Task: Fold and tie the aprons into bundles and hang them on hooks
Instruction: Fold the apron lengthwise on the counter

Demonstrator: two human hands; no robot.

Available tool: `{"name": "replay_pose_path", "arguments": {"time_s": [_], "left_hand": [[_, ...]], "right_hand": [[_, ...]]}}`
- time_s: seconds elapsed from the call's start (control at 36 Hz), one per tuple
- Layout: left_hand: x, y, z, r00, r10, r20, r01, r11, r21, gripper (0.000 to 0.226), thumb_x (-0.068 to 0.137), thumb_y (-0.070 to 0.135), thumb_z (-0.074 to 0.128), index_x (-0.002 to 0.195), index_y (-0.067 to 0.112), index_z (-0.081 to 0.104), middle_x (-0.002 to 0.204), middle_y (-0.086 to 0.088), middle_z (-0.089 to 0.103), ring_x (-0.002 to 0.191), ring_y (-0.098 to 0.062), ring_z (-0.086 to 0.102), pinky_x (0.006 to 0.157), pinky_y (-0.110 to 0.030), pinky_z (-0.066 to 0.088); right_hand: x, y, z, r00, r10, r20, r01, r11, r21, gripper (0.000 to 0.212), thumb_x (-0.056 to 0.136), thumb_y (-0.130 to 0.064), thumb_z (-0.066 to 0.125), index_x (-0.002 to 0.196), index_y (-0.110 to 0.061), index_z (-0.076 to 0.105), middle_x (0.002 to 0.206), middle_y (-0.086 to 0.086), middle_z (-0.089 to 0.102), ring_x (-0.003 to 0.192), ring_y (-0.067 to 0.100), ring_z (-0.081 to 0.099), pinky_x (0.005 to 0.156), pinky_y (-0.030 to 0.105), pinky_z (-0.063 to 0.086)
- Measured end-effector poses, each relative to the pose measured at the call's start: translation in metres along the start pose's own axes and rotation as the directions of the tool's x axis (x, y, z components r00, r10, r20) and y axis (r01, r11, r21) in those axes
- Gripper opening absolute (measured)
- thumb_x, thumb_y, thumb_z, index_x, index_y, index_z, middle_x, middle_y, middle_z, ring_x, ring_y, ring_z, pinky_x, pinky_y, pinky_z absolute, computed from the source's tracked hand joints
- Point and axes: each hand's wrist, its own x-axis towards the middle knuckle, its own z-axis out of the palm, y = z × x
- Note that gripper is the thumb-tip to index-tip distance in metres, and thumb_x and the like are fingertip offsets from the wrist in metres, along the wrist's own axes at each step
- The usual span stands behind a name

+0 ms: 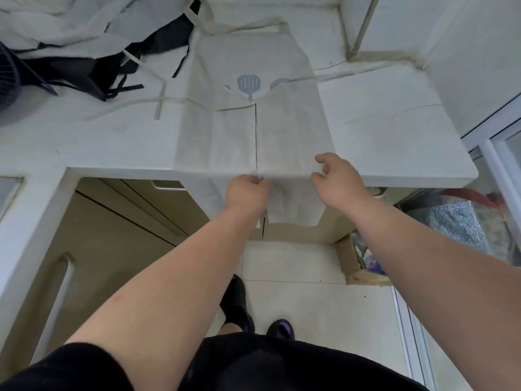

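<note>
Cream apron [253, 131] sits mid-frame on the desk [394, 136], sides folded in, hem dangling. So the left hand [246, 191] pinches its centre edge, and the right hand [335, 179] has loose fingers [324, 159] holding nothing. Next, I'd guess: fold the hem up.

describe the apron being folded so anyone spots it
On the white counter, skip the heap of cream and black aprons at the back left. The apron in the middle lies flat, hem over the front edge, and alone shows a blue spatula print.
</note>
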Motion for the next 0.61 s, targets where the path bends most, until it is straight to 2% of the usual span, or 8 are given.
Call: {"name": "replay_pose_path", "arguments": {"time_s": [0.11,0.17,0.25,0.31,0.36,0.44,0.53,0.61], "left_hand": [[0.003,-0.003,0.003,0.999,-0.008,-0.035,0.003,0.99,-0.139,0.01,0.089,0.026,0.066,0.088,0.017,0.06,0.072,0.007,0.054,0.061,-0.008,0.048,0.065,-0.024,0.04],[0.006,-0.005,0.003,0.999,0.001,-0.032,-0.006,0.989,-0.146,0.015,0.088,0.029,0.068,0.096,0.019,0.061,0.079,0.011,0.056,0.068,-0.007,0.051,0.069,-0.024,0.042],[0.008,-0.005,0.004,0.998,0.016,-0.053,-0.023,0.991,-0.133,0.017,0.087,0.031,0.069,0.096,0.019,0.062,0.08,0.012,0.057,0.067,-0.003,0.052,0.064,-0.019,0.043],[0.008,-0.003,0.004,0.997,0.035,-0.069,-0.042,0.993,-0.11,0.018,0.086,0.032,0.07,0.094,0.017,0.063,0.077,0.012,0.057,0.063,-0.003,0.052,0.052,-0.013,0.041],[0.008,-0.002,0.003,0.995,0.063,-0.082,-0.07,0.994,-0.079,0.016,0.086,0.032,0.07,0.085,0.018,0.062,0.073,0.01,0.057,0.057,-0.005,0.051,0.044,-0.013,0.038],[0.01,-0.001,0.003,0.987,0.138,-0.08,-0.139,0.99,-0.001,0.018,0.089,0.028,0.066,0.074,0.021,0.056,0.068,0.008,0.056,0.058,-0.009,0.05,0.05,-0.021,0.037],[0.01,-0.002,0.003,0.979,0.185,-0.084,-0.179,0.981,0.079,0.016,0.092,0.023,0.058,0.078,0.018,0.053,0.068,0.005,0.054,0.058,-0.01,0.048,0.049,-0.021,0.037],[0.009,-0.006,0.002,0.978,0.165,-0.13,-0.154,0.984,0.093,0.013,0.095,0.022,0.053,0.084,0.015,0.052,0.069,0.005,0.052,0.061,-0.011,0.048,0.053,-0.025,0.04]], "right_hand": [[0.005,-0.002,0.004,1.0,0.009,-0.022,-0.01,0.998,-0.064,0.052,0.093,-0.028,0.055,0.143,-0.021,0.04,0.139,0.015,0.039,0.127,0.032,0.042,0.104,0.035,0.034],[0.007,-0.003,0.004,0.999,0.025,-0.036,-0.03,0.99,-0.14,0.057,0.091,-0.036,0.057,0.144,-0.027,0.038,0.143,0.012,0.033,0.13,0.032,0.036,0.107,0.038,0.029],[0.01,-0.003,0.003,0.999,0.046,-0.007,-0.047,0.982,-0.183,0.06,0.09,-0.043,0.057,0.145,-0.033,0.034,0.153,0.008,0.021,0.138,0.03,0.026,0.111,0.041,0.02],[0.012,-0.004,0.004,0.999,0.038,0.033,-0.031,0.981,-0.193,0.06,0.09,-0.044,0.056,0.145,-0.033,0.034,0.153,0.006,0.022,0.139,0.029,0.026,0.111,0.041,0.02],[0.013,-0.005,0.005,0.997,0.019,0.068,-0.004,0.977,-0.212,0.058,0.091,-0.043,0.055,0.144,-0.032,0.035,0.151,0.004,0.027,0.137,0.028,0.03,0.11,0.04,0.022],[0.015,-0.008,0.005,0.997,-0.005,0.079,0.024,0.97,-0.241,0.055,0.091,-0.042,0.054,0.143,-0.031,0.038,0.148,0.003,0.035,0.134,0.027,0.036,0.107,0.04,0.025],[0.017,-0.009,0.005,0.998,-0.019,0.062,0.035,0.962,-0.27,0.053,0.091,-0.041,0.053,0.142,-0.03,0.04,0.145,0.003,0.04,0.132,0.027,0.039,0.105,0.04,0.026],[0.018,-0.01,0.005,0.999,-0.013,0.043,0.024,0.961,-0.276,0.053,0.09,-0.044,0.054,0.14,-0.032,0.041,0.148,0.003,0.034,0.134,0.027,0.035,0.107,0.039,0.023]]}}
